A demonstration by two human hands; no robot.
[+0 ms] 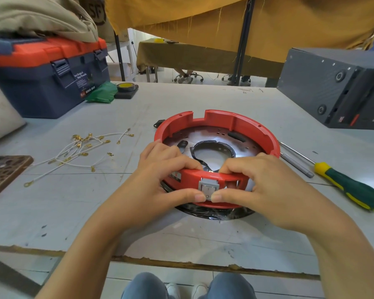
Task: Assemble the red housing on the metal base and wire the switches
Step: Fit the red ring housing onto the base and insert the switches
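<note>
The red housing, a ring with a notch in its far wall, sits on the metal base near the middle of the grey table. The base's dark edge shows below the ring's near side, and its shiny plate, with a ragged black-edged hole, shows inside the ring.

Both hands grip the ring's near wall. The left hand has its fingers curled over the top rim and its thumb pressed against the outer face. The right hand mirrors it, fingers hooked over the rim, thumb on the front. The two thumb tips nearly meet at the lower edge of a grey switch set in the wall. A rectangular opening lies just right of it.

To the left lie loose white wires with brass terminals. A screwdriver with a green-and-yellow handle lies to the right, beside the ring. A blue toolbox with an orange lid stands at the far left, a tape roll near it, and a dark grey box at the far right.
</note>
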